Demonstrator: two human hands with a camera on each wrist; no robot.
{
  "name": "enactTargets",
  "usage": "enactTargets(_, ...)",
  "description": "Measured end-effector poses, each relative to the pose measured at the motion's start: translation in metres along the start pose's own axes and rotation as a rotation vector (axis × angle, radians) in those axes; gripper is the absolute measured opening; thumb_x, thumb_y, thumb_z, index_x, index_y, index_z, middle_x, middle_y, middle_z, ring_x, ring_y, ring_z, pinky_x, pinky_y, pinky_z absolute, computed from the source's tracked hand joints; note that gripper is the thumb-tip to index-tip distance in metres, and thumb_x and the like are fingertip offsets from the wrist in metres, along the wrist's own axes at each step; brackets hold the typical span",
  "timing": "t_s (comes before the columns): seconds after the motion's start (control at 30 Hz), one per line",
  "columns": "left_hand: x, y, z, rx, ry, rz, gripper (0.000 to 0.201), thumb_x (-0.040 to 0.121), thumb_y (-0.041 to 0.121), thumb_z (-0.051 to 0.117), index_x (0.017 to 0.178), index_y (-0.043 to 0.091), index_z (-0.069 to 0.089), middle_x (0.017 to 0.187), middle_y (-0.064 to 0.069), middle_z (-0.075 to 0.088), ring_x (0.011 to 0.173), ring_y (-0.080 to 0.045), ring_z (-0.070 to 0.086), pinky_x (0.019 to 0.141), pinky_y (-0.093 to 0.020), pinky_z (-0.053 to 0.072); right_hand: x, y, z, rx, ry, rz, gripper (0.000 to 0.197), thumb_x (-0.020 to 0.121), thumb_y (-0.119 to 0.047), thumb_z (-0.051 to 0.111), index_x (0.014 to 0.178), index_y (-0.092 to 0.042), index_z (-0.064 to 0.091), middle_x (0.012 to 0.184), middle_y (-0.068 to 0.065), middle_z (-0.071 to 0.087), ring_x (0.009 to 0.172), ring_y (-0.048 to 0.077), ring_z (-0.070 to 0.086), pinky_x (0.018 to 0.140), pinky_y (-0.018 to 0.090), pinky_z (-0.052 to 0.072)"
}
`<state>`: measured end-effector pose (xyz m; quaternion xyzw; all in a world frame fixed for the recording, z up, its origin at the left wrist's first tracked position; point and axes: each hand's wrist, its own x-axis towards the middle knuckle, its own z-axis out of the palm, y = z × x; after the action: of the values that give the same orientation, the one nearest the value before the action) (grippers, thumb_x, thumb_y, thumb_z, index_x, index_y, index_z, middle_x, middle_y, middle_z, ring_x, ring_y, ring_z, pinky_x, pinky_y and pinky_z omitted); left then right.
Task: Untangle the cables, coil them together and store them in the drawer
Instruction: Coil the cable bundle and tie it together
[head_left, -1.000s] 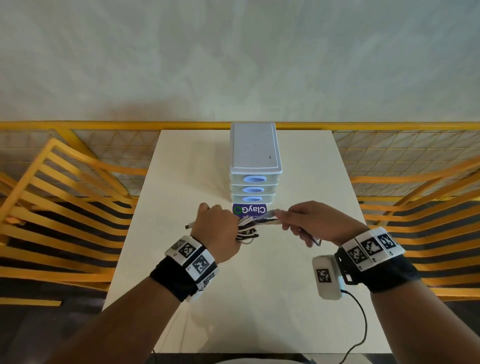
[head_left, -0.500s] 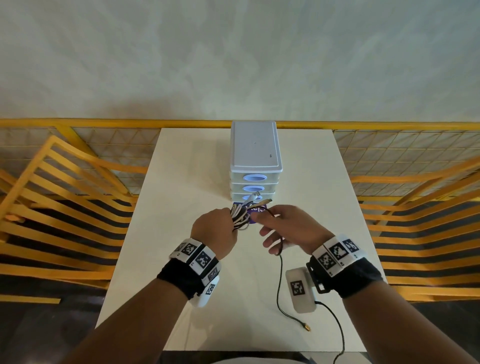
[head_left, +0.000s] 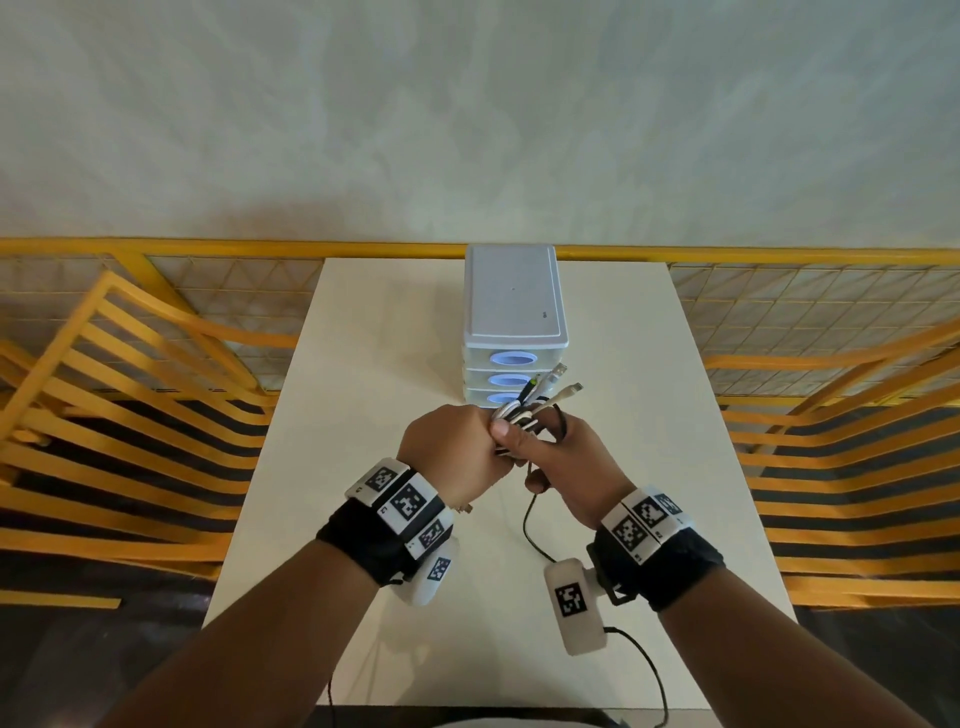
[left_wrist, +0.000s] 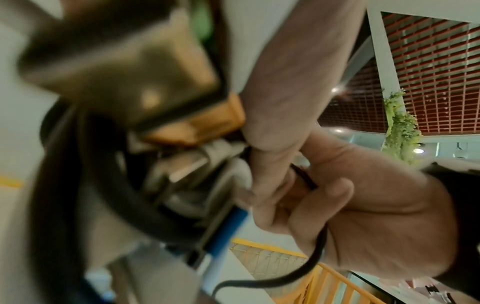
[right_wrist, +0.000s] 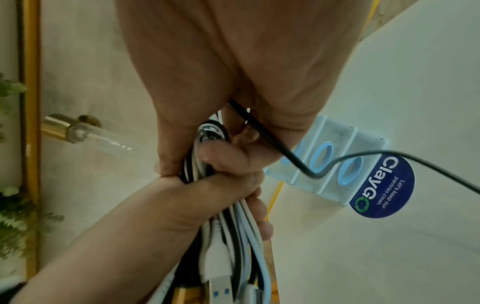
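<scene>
A bundle of white and black cables is held in front of the drawer unit, with several plugs sticking up out of it. My left hand grips the bundle in a fist. My right hand meets it from the right, thumb on the bundle, and holds a thin black cable whose tail hangs to the table. In the right wrist view, the bundle runs through the left hand and the black cable leaves the right hand. The left wrist view is blurred by close plugs.
The grey unit has three drawers with blue oval handles, all shut, and a blue round sticker lies by its base. The cream table is narrow, with yellow railings on both sides. A wrist camera's cord trails at the front right.
Both hands have come together and lifted the bundle higher before the drawers. The right hand has drawn in the black cable, so its loose tail on the table is shorter.
</scene>
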<state>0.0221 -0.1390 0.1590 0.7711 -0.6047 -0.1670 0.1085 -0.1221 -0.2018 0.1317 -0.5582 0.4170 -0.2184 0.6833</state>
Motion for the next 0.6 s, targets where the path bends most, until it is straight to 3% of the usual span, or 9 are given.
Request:
enactTargets(0.07, 0.002, -0.002, 0.002, -0.006, -0.032, 0.016, 0.027, 0.082, 0.033, 0.063, 0.063, 0.031, 0.044, 0.055, 0.009, 0.053, 0.055, -0.012, 0.055, 0.051, -0.025, 0.038, 0.001, 0.004, -0.001, 0.016, 0.028, 0.012, 0.064, 0.079, -0.042, 0.085, 0.107, 0.01, 0.062, 0.091, 0.014, 0.071, 0.078, 0.016, 0.066, 0.054, 0.026, 0.049)
enactTargets(0.1, 0.002, -0.004, 0.003, -0.033, -0.064, 0.026, 0.02, 0.079, 0.034, 0.064, 0.068, 0.031, 0.048, 0.059, 0.008, 0.057, 0.059, -0.014, 0.059, 0.053, -0.025, 0.041, 0.0, 0.006, -0.001, 0.02, 0.028, 0.016, 0.069, 0.077, -0.046, 0.085, 0.11, 0.01, 0.062, 0.099, 0.017, 0.072, 0.08, 0.018, 0.067, 0.055, 0.027, 0.05)
enactTargets(0.17, 0.003, -0.01, 0.006, -0.143, -0.155, 0.041, 0.015, 0.075, 0.038, 0.068, 0.083, 0.028, 0.06, 0.069, 0.007, 0.065, 0.069, -0.015, 0.066, 0.06, -0.028, 0.051, -0.001, 0.007, -0.004, 0.01, 0.01, 0.014, 0.073, 0.075, -0.049, 0.084, 0.111, 0.01, 0.06, 0.1, 0.013, 0.074, 0.079, 0.021, 0.066, 0.057, 0.028, 0.05)
enactTargets(0.23, 0.003, -0.016, 0.005, -0.329, -0.289, 0.029, 0.019, 0.076, 0.038, 0.074, 0.09, 0.029, 0.065, 0.077, 0.006, 0.071, 0.074, -0.013, 0.07, 0.068, -0.031, 0.058, -0.002, 0.004, -0.009, -0.009, -0.036, 0.017, 0.065, 0.079, -0.043, 0.083, 0.111, 0.008, 0.061, 0.099, 0.017, 0.072, 0.08, 0.021, 0.066, 0.055, 0.028, 0.049)
enactTargets(0.3, 0.003, -0.015, 0.004, -0.517, -0.393, 0.025, 0.02, 0.078, 0.034, 0.078, 0.094, 0.03, 0.068, 0.087, 0.005, 0.074, 0.084, -0.012, 0.073, 0.079, -0.033, 0.06, -0.003, -0.003, -0.014, -0.035, -0.119, 0.01, 0.042, 0.087, -0.032, 0.08, 0.11, 0.0, 0.067, 0.107, 0.024, 0.07, 0.084, 0.022, 0.067, 0.054, 0.026, 0.049)
enactTargets(0.4, 0.0, -0.013, 0.006, -0.644, -0.425, 0.0, 0.022, 0.078, 0.031, 0.075, 0.099, 0.025, 0.073, 0.095, 0.0, 0.076, 0.095, -0.018, 0.072, 0.089, -0.036, 0.057, -0.001, -0.016, -0.019, -0.093, -0.221, 0.011, 0.029, 0.09, -0.028, 0.076, 0.108, -0.006, 0.071, 0.105, 0.021, 0.072, 0.079, 0.023, 0.067, 0.053, 0.025, 0.05)
enactTargets(0.53, -0.002, -0.01, 0.016, -0.635, -0.34, -0.052, 0.015, 0.091, 0.015, 0.056, 0.086, 0.012, 0.07, 0.08, -0.005, 0.077, 0.07, -0.013, 0.072, 0.068, -0.024, 0.057, 0.004, -0.032, -0.022, -0.499, -0.199, 0.007, 0.032, 0.086, -0.051, 0.076, 0.101, -0.022, 0.073, 0.084, 0.0, 0.073, 0.062, 0.009, 0.065, 0.053, 0.025, 0.052)
enactTargets(0.6, -0.002, -0.014, 0.022, -0.626, -0.263, -0.099, 0.015, 0.093, 0.011, 0.053, 0.084, 0.016, 0.063, 0.074, -0.004, 0.072, 0.06, -0.009, 0.067, 0.064, -0.026, 0.054, 0.007, -0.042, -0.029, -0.786, -0.152, 0.045, 0.051, 0.082, -0.07, 0.066, 0.093, -0.02, 0.072, 0.077, 0.0, 0.074, 0.053, 0.007, 0.066, 0.055, 0.025, 0.052)
